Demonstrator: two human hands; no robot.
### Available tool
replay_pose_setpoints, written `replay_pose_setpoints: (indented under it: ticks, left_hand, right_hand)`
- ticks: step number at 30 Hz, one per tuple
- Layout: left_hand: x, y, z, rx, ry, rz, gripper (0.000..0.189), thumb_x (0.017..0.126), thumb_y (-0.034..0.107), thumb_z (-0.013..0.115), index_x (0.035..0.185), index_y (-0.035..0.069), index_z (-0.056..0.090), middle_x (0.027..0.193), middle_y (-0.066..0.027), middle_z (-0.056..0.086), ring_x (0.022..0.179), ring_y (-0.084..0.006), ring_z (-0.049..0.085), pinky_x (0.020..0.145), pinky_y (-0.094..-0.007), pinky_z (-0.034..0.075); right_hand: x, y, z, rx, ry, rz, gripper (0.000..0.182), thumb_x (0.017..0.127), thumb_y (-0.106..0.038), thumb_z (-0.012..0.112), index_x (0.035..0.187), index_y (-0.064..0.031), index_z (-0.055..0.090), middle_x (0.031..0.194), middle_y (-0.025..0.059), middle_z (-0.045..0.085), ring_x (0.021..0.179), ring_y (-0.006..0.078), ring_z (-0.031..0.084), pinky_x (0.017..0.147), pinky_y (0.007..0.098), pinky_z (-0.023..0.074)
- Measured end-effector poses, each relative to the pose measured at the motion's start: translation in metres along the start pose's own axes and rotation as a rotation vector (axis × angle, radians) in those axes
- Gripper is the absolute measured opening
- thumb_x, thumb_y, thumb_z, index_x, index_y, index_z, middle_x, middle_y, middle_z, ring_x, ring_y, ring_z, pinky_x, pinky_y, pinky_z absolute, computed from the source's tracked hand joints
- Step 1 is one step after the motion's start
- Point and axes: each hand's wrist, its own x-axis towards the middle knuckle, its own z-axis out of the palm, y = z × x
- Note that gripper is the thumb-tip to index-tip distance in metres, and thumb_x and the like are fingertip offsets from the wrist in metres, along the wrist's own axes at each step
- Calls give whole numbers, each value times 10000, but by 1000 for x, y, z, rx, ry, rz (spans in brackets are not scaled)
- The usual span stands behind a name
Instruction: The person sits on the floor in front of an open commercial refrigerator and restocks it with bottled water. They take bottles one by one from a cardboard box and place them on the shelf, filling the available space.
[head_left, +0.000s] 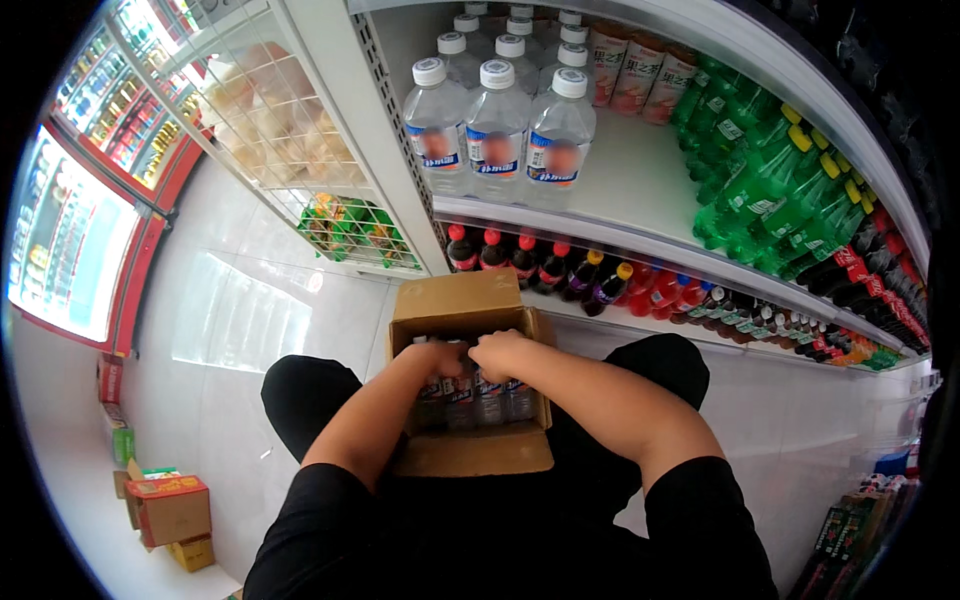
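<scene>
An opened cardboard box (472, 456) stands on the floor between my knees, with several clear plastic bottles (491, 405) upright inside. My left hand (444, 358) reaches into the box at the bottle tops; its fingers are partly hidden and blurred. My right hand (496, 354) is beside it, also over the bottle tops, with its fingers bent. Whether either hand grips a bottle cannot be told. Ahead, similar clear bottles with white caps (495, 142) stand in rows at the left of a white shelf (637, 180).
Drink cartons (637, 75) and green soda bottles (772, 180) share that shelf. Dark and red drinks (555, 270) line the shelf below. A wire rack (337, 165) with bagged goods is ahead left, red-framed coolers (82, 240) farther left. Cardboard boxes (169, 510) lie lower left, stacked packs (844, 532) lower right.
</scene>
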Motion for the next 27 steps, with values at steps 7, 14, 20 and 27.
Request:
replay_pose_setpoints:
  ticks: [7, 14, 20, 27]
  left_hand:
    - [-100, 47, -6, 47, 6, -56, 1040, 794, 625, 715, 1612, 180, 251, 1441, -276, 553, 1276, -449, 565, 1064, -575, 458]
    - [-137, 57, 57, 295, 128, -12, 949, 890, 565, 649, 1635, 189, 198, 1522, -292, 442, 1451, -490, 361, 1109, -584, 415]
    - [-157, 65, 103, 209, 353, 86, 555, 1004, 374, 544, 1500, 146, 448, 1455, -329, 449, 1462, -526, 313, 1059, -658, 436]
    - [-167, 64, 122, 73, 622, 60, 505, 989, 340, 583, 1469, 209, 498, 1458, -240, 478, 1481, -408, 348, 1110, -763, 269]
  right_hand:
    - [23, 5, 7, -65, -64, 22, 490, 888, -318, 710, 1316, -91, 634, 1317, 163, 637, 1211, 360, 640, 963, 512, 551]
    - [45, 24, 22, 115, 82, 61, 575, 924, -336, 705, 1417, -84, 552, 1362, 181, 611, 1250, 380, 608, 1010, 527, 523]
    - [73, 35, 41, 214, 20, 166, 676, 964, -456, 625, 1508, -88, 464, 1409, 218, 596, 1291, 395, 582, 1049, 494, 501]
    - [100, 41, 57, 224, -18, 162, 832, 962, -588, 560, 1599, -100, 337, 1516, 219, 513, 1367, 387, 524, 1127, 476, 435]
